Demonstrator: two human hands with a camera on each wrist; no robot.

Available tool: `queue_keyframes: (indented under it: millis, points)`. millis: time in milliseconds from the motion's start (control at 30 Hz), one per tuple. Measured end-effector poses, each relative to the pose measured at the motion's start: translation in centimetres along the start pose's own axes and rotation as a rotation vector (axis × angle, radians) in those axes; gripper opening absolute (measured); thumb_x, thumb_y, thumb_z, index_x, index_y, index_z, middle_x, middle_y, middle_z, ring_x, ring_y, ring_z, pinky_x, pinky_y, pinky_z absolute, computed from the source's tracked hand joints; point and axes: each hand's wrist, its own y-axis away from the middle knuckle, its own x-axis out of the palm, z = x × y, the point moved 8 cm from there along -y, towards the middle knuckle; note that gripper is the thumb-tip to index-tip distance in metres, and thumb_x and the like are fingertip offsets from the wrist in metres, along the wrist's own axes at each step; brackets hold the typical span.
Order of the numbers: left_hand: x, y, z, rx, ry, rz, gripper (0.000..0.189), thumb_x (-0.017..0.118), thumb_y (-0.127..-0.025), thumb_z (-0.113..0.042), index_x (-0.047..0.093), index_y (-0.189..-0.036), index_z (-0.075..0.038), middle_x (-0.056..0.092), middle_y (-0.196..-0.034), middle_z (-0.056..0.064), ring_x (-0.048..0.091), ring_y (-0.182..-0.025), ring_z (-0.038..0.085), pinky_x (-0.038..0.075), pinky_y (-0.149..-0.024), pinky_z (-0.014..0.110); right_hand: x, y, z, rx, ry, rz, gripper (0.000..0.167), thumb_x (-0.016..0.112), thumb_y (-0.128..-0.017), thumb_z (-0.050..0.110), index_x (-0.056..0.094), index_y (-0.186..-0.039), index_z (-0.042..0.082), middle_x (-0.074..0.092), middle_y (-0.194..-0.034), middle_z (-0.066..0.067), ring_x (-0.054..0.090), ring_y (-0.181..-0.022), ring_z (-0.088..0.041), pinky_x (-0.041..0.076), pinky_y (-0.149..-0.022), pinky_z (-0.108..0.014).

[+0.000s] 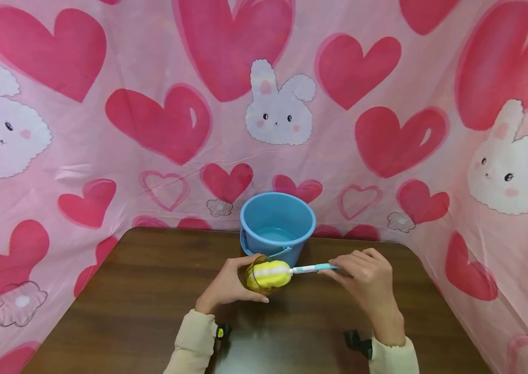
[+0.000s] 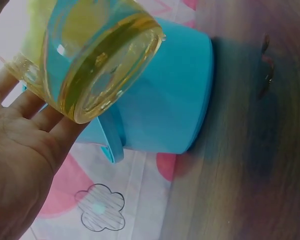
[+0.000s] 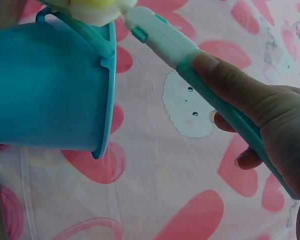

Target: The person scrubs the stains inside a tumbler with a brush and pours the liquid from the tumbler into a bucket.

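My left hand (image 1: 232,284) grips an amber glass cup (image 2: 112,70), which is tipped on its side with its mouth toward the right. In the head view a sponge brush with a yellow and white head (image 1: 270,275) has its far end inside the cup's mouth. Its white and teal handle (image 3: 215,97) runs to the right, where my right hand (image 1: 364,278) holds it between thumb and curled fingers. Both hands are above the table, just in front of a blue bucket (image 1: 278,221).
The bucket, with its handle (image 3: 82,32) hanging down its near side, stands at the back of the brown wooden table (image 1: 161,291). A pink cloth (image 1: 329,130) with hearts and rabbits hangs behind and at both sides. Water lies in the bucket's bottom.
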Motion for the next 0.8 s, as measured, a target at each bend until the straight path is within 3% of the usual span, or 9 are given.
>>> queue_keyframes:
  millis: [167,300,567,800]
  points:
    - [0.2,0.1,0.0,-0.012,-0.018,0.018,0.086,0.099,-0.063,-0.030,0.062,-0.139,-0.021,0.067,-0.132,-0.009,0.062,-0.120,0.014,0.051,-0.105,0.037,0.2,0.1,0.2,0.000,-0.040,0.046,0.055,0.059,-0.093,0.062,0.078,-0.073,0.015,0.072,-0.066,0.006,0.062,-0.054,-0.008,0.045,-0.057,-0.029]
    - [0.3,0.2,0.0,-0.044,-0.004,0.034,0.086,0.100,-0.062,-0.025,0.062,-0.140,-0.024,0.067,-0.130,-0.014,0.062,-0.118,0.011,0.051,-0.104,0.036,0.2,0.1,0.1,0.027,-0.057,0.059,0.056,0.060,-0.092,0.065,0.078,-0.072,0.015,0.072,-0.065,0.007,0.061,-0.052,-0.007,0.044,-0.056,-0.028]
    - [0.2,0.1,-0.5,-0.025,-0.006,0.018,0.086,0.100,-0.062,-0.027,0.062,-0.139,-0.022,0.067,-0.131,-0.010,0.061,-0.118,0.014,0.052,-0.103,0.034,-0.1,0.1,0.0,0.079,0.001,0.037,0.060,0.059,-0.093,0.065,0.080,-0.074,0.012,0.074,-0.069,0.000,0.065,-0.056,-0.013,0.045,-0.057,-0.031]
    - [0.1,0.3,-0.1,-0.058,0.013,0.041,0.086,0.099,-0.062,-0.020,0.062,-0.140,-0.022,0.068,-0.130,-0.010,0.062,-0.116,0.013,0.052,-0.102,0.033,0.2,-0.3,0.9,0.028,-0.022,0.067,0.056,0.056,-0.096,0.061,0.078,-0.075,0.014,0.073,-0.068,0.005,0.064,-0.056,-0.009,0.043,-0.059,-0.029]
